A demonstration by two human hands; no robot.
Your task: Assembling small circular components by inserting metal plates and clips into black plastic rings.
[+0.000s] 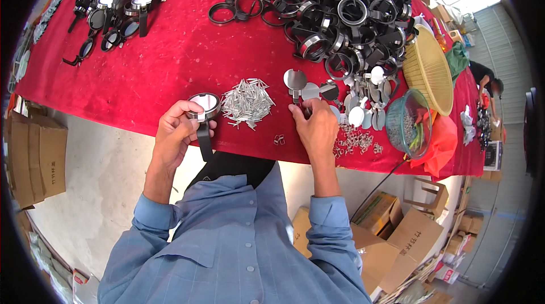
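Note:
My left hand is closed around a round lid with a black ring and a black handle; a shiny metal disc lies in its ring. My right hand reaches down to the table, thumb and fingers curled beside several flat metal discs with short tabs. What its fingertips pinch is mostly hidden. Between my hands lies a heap of thin silver pins. Small bent metal clips are scattered right of my right hand, and a few more clips lie left of it.
Black ringed lids are heaped at the far right of the red cloth; another pile lies far left. A glass bowl and a yellow basket stand at right. Cardboard boxes sit below the table. Another person works far right.

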